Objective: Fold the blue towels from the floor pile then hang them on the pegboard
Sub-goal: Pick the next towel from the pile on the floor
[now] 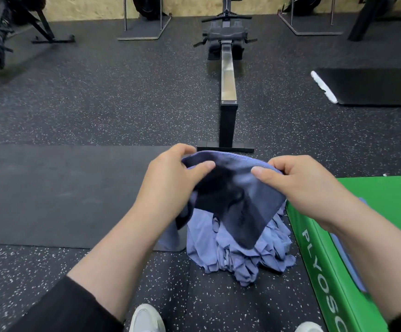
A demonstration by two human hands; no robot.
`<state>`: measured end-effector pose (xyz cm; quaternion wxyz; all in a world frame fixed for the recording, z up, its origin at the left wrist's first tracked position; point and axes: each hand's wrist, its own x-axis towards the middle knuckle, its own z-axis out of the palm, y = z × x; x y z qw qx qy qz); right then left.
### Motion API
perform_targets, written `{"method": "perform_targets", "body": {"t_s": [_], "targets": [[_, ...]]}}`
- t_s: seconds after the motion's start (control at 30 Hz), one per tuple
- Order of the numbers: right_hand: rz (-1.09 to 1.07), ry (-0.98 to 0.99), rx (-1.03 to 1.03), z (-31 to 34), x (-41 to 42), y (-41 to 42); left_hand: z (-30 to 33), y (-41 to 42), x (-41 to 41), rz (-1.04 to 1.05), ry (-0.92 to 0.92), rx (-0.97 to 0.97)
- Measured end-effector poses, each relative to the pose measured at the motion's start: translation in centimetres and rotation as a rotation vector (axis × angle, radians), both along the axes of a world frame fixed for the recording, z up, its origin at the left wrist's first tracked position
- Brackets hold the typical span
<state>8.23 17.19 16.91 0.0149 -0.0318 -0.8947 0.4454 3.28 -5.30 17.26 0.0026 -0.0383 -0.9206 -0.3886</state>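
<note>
I hold a blue towel up in front of me with both hands. My left hand pinches its upper left edge and my right hand pinches its upper right edge. The cloth sags between them and hangs down to a corner. Directly below it, a pile of crumpled lighter blue towels lies on the speckled rubber floor. Another blue towel lies flat on the green box at the right, partly behind my right forearm. No pegboard is in view.
A green plyo box stands right of the pile. A dark mat lies on the floor at left. A rowing machine runs away from me straight ahead. Another black mat and equipment stands are farther back.
</note>
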Motion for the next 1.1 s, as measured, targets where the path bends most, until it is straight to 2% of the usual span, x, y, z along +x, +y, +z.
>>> {"method": "perform_targets", "body": {"t_s": [0.1,0.27,0.43,0.57,0.67,0.77,0.87,1.1], "targets": [[-0.037,-0.015,-0.033,-0.3,-0.1,-0.2,0.3,0.0,0.1,-0.023,-0.067,-0.12],[-0.009,-0.124,-0.136,-1.2,-0.4,0.1,-0.5,0.0,0.0,-0.01,-0.067,-0.128],[0.038,-0.325,-0.392,-1.2,-0.2,-0.4,-0.9,0.7,0.0,0.056,0.035,0.08],[0.019,-0.326,-0.445,-1.3,-0.1,-1.0,-0.5,1.6,0.9,0.084,0.124,0.255],[-0.037,-0.32,-0.538,-1.7,-0.3,-1.4,-0.6,2.5,1.8,0.035,0.136,0.319],[-0.026,-0.36,-0.656,-1.6,-0.1,-2.2,-1.0,3.3,2.5,-0.025,0.179,0.276],[-0.006,-0.388,-0.89,-1.2,-0.1,-2.7,-1.5,3.8,3.1,-0.095,0.22,0.268],[0.015,-0.39,-1.152,-0.2,0.3,-3.2,-2.3,4.2,3.4,-0.233,0.307,0.227]]}}
